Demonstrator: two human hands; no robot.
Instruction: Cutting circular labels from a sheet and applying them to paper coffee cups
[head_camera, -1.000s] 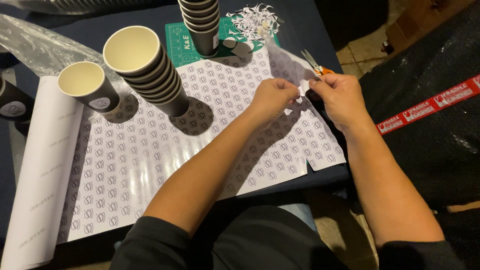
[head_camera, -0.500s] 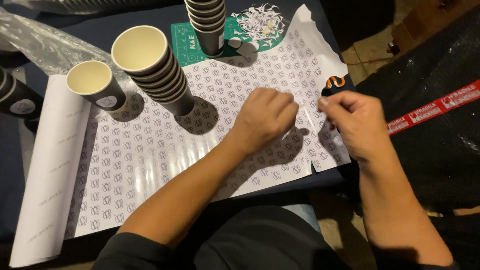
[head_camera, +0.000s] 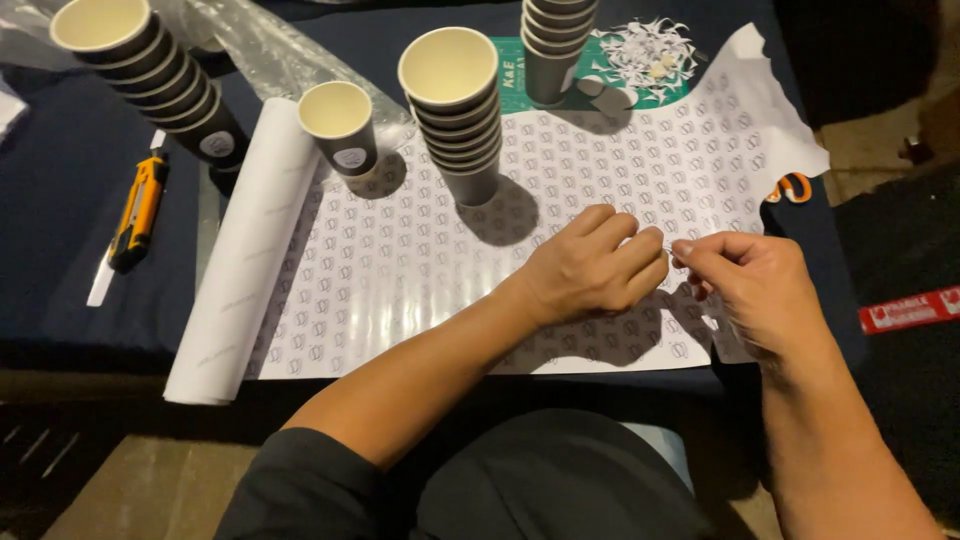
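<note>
My left hand (head_camera: 595, 268) and my right hand (head_camera: 750, 285) meet fingertip to fingertip over the right part of a white sheet printed with small round logos (head_camera: 420, 270). Between the pinched fingers is a small white paper piece (head_camera: 671, 246), mostly hidden. The sheet unrolls from a white roll (head_camera: 245, 270) on the left. Orange-handled scissors (head_camera: 790, 187) lie by the sheet's right edge, a little beyond my right hand.
A stack of dark paper cups (head_camera: 455, 110) and a single cup (head_camera: 340, 125) stand on the sheet. More stacks stand at far left (head_camera: 150, 80) and at the back (head_camera: 555, 45). Paper scraps (head_camera: 650, 45) lie on a green mat (head_camera: 510, 70). A yellow utility knife (head_camera: 135, 210) is at left.
My right hand has let go of the scissors, which now lie at the sheet's right edge. Both hands came down closer to the sheet, still pinching the small piece.
</note>
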